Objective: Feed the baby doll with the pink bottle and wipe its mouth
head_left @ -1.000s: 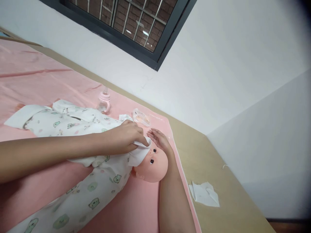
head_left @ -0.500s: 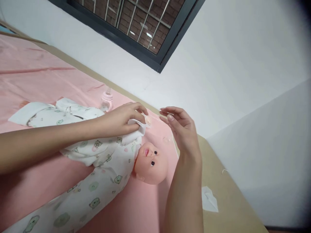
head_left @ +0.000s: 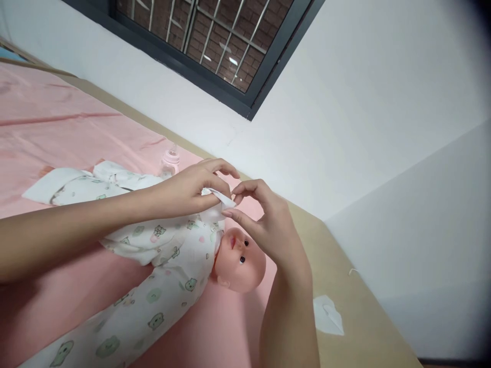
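Note:
A baby doll (head_left: 243, 268) lies face up in a white outfit with green animal prints (head_left: 187, 255). My left hand (head_left: 199, 186) is across its chest, with thumb and fingers closed on the white sleeve cuff (head_left: 217, 197) of the doll's raised arm. From the right, my right hand (head_left: 264, 220) has thumb and fingertips closed at the cuff's edge, just above the doll's face. My fingers and the cloth hide the doll's hand there. The other sleeve (head_left: 109, 347) stretches toward the lower left.
A pink baby bottle (head_left: 170, 162) stands behind my left wrist on the pink sheet (head_left: 76, 130). A white piece of paper (head_left: 328, 314) lies on the tan table top (head_left: 364, 317) to the right. The white wall (head_left: 364, 92) and a barred window (head_left: 207, 46) rise behind.
My right hand has moved left and down and now grips the cuff's edge. The doll's hand that showed at the sleeve end is now covered. My left hand keeps its hold.

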`<state>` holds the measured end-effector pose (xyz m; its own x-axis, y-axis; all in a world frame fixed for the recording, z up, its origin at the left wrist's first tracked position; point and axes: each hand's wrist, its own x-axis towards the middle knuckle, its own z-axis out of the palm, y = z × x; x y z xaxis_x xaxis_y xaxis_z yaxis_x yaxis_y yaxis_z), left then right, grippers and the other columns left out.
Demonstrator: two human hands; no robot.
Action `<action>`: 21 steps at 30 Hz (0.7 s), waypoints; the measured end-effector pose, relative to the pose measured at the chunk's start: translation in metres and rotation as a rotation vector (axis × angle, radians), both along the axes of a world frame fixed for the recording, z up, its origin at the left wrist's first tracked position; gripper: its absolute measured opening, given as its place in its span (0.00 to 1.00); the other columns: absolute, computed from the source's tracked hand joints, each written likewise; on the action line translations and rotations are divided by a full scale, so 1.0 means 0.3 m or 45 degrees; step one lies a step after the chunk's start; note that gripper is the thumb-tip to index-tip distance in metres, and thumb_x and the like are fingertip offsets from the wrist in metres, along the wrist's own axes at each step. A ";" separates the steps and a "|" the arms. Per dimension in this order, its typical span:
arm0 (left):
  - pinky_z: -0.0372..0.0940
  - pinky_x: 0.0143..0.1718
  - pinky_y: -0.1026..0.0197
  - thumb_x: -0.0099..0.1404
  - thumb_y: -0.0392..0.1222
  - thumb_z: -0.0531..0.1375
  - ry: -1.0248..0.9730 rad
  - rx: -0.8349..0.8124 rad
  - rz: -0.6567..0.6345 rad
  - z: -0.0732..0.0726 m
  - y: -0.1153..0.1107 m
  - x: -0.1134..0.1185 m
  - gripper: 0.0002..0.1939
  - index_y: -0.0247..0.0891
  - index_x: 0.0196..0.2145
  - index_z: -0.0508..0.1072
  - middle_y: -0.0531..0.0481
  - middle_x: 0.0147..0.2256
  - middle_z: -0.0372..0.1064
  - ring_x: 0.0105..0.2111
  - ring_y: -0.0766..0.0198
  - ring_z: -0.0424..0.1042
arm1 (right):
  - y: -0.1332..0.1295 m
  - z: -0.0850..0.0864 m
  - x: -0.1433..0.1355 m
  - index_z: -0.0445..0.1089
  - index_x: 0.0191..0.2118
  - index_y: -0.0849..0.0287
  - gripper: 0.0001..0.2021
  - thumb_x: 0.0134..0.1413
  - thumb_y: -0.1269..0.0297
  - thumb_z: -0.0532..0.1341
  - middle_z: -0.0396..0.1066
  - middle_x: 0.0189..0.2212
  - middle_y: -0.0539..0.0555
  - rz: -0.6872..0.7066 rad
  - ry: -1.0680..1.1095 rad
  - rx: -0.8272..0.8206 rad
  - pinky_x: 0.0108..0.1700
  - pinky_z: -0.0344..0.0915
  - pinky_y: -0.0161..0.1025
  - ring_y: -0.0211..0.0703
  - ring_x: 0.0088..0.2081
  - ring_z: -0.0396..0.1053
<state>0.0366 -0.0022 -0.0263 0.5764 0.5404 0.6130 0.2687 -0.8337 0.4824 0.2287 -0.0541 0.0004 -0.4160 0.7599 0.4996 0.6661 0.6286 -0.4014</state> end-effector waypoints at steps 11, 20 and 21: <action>0.61 0.53 0.52 0.62 0.39 0.53 -0.114 0.021 0.336 0.032 0.099 -0.068 0.24 0.43 0.56 0.64 0.48 0.54 0.65 0.52 0.56 0.65 | 0.045 -0.001 0.089 0.65 0.48 0.52 0.14 0.57 0.58 0.59 0.68 0.32 0.49 -0.353 0.167 0.022 0.41 0.67 0.37 0.38 0.35 0.69; 0.64 0.46 0.57 0.57 0.50 0.58 0.072 -0.461 0.772 -0.054 0.407 -0.271 0.42 0.35 0.64 0.49 0.37 0.52 0.65 0.45 0.53 0.71 | 0.188 -0.082 0.252 0.64 0.51 0.55 0.21 0.49 0.59 0.58 0.70 0.32 0.53 -0.789 0.148 -0.300 0.31 0.61 0.37 0.41 0.30 0.67; 0.63 0.47 0.57 0.56 0.51 0.59 0.162 -0.520 0.772 -0.071 0.430 -0.287 0.44 0.34 0.65 0.47 0.36 0.52 0.65 0.46 0.52 0.70 | 0.198 -0.090 0.264 0.64 0.52 0.54 0.22 0.49 0.59 0.58 0.70 0.32 0.52 -0.818 0.144 -0.334 0.31 0.61 0.38 0.42 0.30 0.67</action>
<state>-0.0496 0.1268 -0.0474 0.1574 0.9570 0.2435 0.6993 -0.2821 0.6568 0.3079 0.0052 -0.0267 0.1993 0.9392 0.2797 0.8181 -0.0024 -0.5750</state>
